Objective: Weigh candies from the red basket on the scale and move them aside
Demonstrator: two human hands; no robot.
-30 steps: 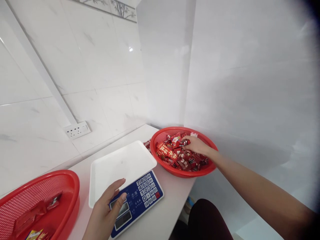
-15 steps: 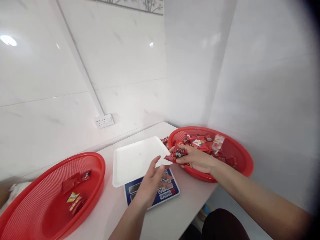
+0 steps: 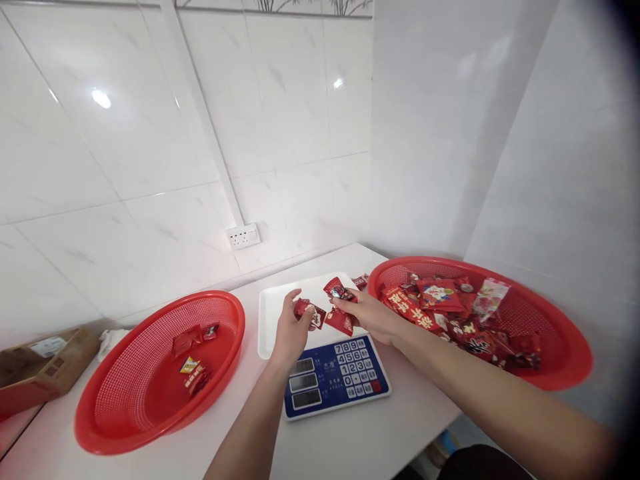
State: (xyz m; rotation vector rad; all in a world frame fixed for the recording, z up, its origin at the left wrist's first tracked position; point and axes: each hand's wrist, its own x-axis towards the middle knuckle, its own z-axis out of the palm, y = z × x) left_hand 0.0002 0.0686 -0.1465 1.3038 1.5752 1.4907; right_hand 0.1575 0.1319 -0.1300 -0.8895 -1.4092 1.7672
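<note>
Both hands meet over the white tray (image 3: 273,313) of a blue-faced scale (image 3: 335,377). My left hand (image 3: 290,328) pinches a small red candy packet (image 3: 310,312). My right hand (image 3: 367,313) is closed around several red candy packets (image 3: 340,307), one sticking up above the fingers. The red basket on the right (image 3: 565,327) is heaped with red packets (image 3: 445,307). The red basket on the left (image 3: 150,373) holds a few packets (image 3: 193,350).
The scale stands on a white counter (image 3: 350,447) in a tiled corner. A wall socket (image 3: 243,235) sits behind the scale. A cardboard box (image 3: 40,363) lies at the far left. A single packet (image 3: 360,281) lies between the tray and the right basket.
My right hand lifted a handful of packets out of the right basket and carried it left over the scale tray. My left hand left the keypad and pinched one packet.
</note>
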